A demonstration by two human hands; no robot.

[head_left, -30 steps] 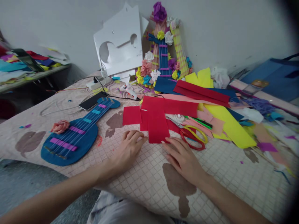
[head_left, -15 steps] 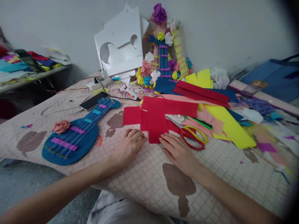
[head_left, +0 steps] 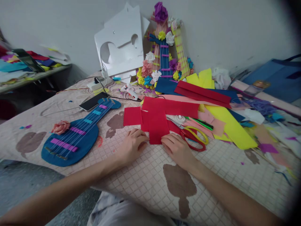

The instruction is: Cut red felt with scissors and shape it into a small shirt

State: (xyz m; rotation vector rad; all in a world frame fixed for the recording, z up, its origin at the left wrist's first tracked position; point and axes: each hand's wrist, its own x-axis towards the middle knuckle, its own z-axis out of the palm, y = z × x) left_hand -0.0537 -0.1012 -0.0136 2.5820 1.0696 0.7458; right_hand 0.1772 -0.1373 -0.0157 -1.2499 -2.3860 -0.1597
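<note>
A red paper strip (head_left: 158, 125) lies upright in front of me, across other red pieces. My left hand (head_left: 133, 145) is curled at the strip's lower left corner, fingers closed together. At its lower right edge, the fingers of my right hand (head_left: 176, 148) are bent together on the paper. Both sets of fingertips meet the strip's edges; the thumbs are partly hidden. A red square (head_left: 133, 116) sits just left of the strip. Scissors (head_left: 196, 135) with red and yellow handles rest right beside my right hand.
A blue paper guitar (head_left: 77, 138) with a pink flower lies at left, a phone (head_left: 92, 101) beyond it. Behind stand a glue gun (head_left: 129, 91), white foam boards (head_left: 119, 40) and decorated guitars (head_left: 164, 56). Yellow paper (head_left: 231, 125) and scraps cover the right side.
The right hand's fingers have bent slightly more at the strip's lower right edge. The left hand has shifted barely, and the paper stays about where it was.
</note>
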